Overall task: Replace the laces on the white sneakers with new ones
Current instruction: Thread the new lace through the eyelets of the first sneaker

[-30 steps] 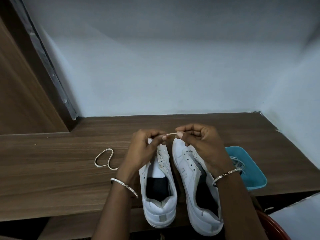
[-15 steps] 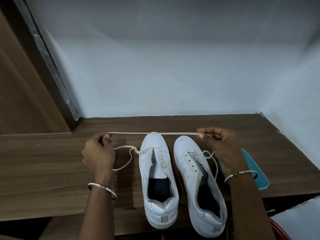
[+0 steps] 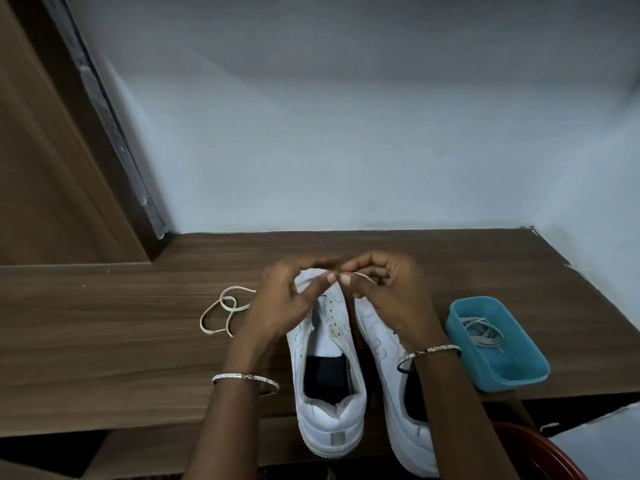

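Observation:
Two white sneakers stand side by side on the wooden table, toes pointing away: the left sneaker (image 3: 329,372) and the right sneaker (image 3: 388,375). Both show bare eyelets. My left hand (image 3: 287,299) and my right hand (image 3: 384,289) meet above the toes, each pinching the cream lace between thumb and fingertips. The rest of that cream lace (image 3: 223,311) lies in loose loops on the table to the left. My right forearm covers much of the right sneaker.
A teal plastic tray (image 3: 519,372) sits right of the shoes near the table's front edge, with grey laces (image 3: 483,332) lying in it. A red rounded object (image 3: 543,455) shows below the table at bottom right. Walls close the back and right.
Half a second ago my hands were spread wide with the lace stretched taut above the shoes. They have come back together over the toes, and the slack lace has dropped into loops on the left.

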The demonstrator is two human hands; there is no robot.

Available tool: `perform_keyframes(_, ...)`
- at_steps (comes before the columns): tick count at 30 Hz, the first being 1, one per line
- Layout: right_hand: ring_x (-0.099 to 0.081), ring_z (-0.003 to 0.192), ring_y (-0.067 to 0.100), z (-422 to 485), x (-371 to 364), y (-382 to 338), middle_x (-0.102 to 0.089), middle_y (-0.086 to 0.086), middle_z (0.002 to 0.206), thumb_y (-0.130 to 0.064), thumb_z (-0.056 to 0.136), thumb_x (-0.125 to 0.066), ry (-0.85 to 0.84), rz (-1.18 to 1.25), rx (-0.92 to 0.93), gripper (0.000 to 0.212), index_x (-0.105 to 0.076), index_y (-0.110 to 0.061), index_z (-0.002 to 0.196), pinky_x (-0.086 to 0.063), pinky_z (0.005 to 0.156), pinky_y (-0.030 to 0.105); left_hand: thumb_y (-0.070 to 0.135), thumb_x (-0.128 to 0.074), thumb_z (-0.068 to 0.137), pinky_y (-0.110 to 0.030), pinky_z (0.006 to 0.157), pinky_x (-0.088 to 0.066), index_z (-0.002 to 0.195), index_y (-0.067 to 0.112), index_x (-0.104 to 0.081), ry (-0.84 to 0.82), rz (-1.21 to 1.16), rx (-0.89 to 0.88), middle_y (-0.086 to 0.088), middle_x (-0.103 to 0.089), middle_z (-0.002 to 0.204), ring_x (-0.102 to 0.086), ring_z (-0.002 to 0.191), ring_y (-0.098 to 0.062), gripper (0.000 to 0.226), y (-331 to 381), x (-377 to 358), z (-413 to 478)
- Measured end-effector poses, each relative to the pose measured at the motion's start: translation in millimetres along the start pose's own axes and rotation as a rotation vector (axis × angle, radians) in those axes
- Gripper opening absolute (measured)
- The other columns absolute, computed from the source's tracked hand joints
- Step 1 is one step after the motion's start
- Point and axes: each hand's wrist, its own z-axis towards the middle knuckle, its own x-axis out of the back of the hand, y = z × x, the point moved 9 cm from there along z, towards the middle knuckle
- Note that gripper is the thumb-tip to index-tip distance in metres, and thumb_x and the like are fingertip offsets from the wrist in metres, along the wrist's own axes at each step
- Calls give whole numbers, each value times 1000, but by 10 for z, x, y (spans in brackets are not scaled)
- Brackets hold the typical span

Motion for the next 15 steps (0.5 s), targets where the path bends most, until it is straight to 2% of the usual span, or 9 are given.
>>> perform_keyframes(3,-67,61,11,-8,-55,-10,-75,5,72,-10,79,-82,-15,-32,17,7,-77,-11,83,-55,61,24,31,-66,93,-28,72,-51,92,34,-77,-12,-64,31,11,-74,74,-69,75,-3,11,-78,-39,26)
perform_keyframes(6,-61,58,10,0,22,22,-74,14,76,-7,78,-83,-28,11,-25,10,-78,-8,86,-50,58,18,23,-66,95,-30,61,-48,80,36,-73,76,-55,139,10,-69,64,-62,59,-11,21,-299,141,-4)
perform_keyframes(8,-61,61,10,3,142,42,-75,12,77,-8,76,-84,1,11,-35,10,-78,-10,84,-50,60,18,20,-64,96,-26,60,-48,78,36,-68,195,34,165,11,-69,62,-63,59,-5,25,-401,346,-51)
perform_keyframes(10,-67,69,13,4,273,81,-76,6,78,-7,75,-84,46,8,-47,10,-79,-12,83,-54,67,23,20,-63,96,-25,61,-47,78,32,-66,310,147,188,13,-68,63,-65,63,-5,22,-484,530,-93)
perform_keyframes(12,-70,72,12,6,384,131,-77,4,79,-5,76,-82,88,21,-69,11,-79,-10,84,-55,70,23,23,-63,96,-29,63,-45,82,24,-70,390,266,224,16,-65,64,-66,67,-14,16,-595,667,-136)
perform_keyframes(15,-70,70,5,7,503,154,-77,1,79,-4,77,-82,130,9,-58,11,-79,-8,86,-52,65,15,26,-59,97,-40,68,-52,86,18,-70,472,443,263,1,-72,74,-68,76,-32,18,-734,814,-213)
